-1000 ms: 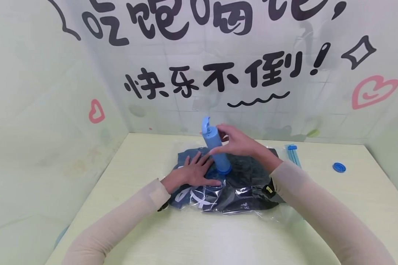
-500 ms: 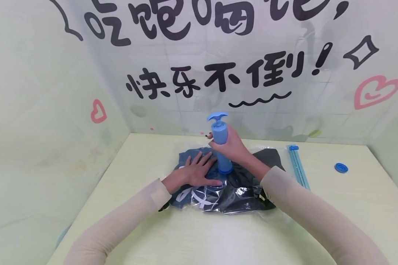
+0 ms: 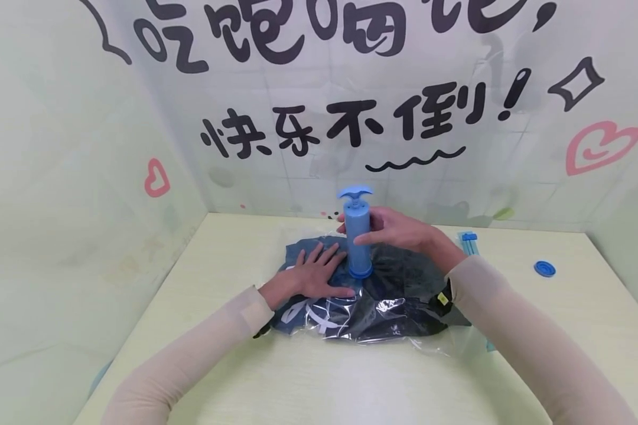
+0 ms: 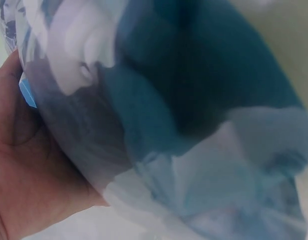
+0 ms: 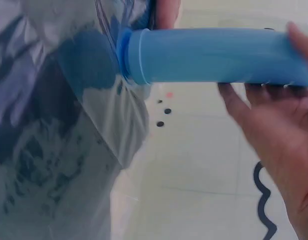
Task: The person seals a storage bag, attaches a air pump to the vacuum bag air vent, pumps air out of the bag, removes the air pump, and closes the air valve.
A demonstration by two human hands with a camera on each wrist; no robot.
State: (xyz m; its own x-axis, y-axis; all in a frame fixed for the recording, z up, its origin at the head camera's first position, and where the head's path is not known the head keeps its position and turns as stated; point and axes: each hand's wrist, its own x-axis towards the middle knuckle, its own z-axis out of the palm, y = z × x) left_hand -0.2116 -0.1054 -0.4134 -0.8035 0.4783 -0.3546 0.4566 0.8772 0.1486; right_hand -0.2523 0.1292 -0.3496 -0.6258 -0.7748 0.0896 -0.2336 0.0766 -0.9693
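A clear plastic storage bag [image 3: 399,316] with dark blue and black clothing inside lies on the table. Upright on it stands a blue hand pump [image 3: 358,245], its base against the bag and its curved handle low at the top. My right hand [image 3: 399,229] holds the pump barrel, thumb on the near side and fingers behind. The right wrist view shows the barrel [image 5: 208,55] between thumb and fingers. My left hand [image 3: 313,278] lies spread on the bag, left of the pump. In the left wrist view, the palm [image 4: 34,170] is beside the wrinkled bag [image 4: 158,110].
Right of the bag, a blue slider clip [image 3: 469,236] sits on its light blue zip strip, partly hidden by the right sleeve [image 3: 516,319]. A round blue cap [image 3: 544,268] lies farther right on the pale table [image 3: 319,383]. A printed curtain [image 3: 430,195] hangs behind.
The pump has gone from leaning left to upright, and its handle has turned broadside. My right hand closed in around the barrel, then shifted back rightward. My left hand stays in place.
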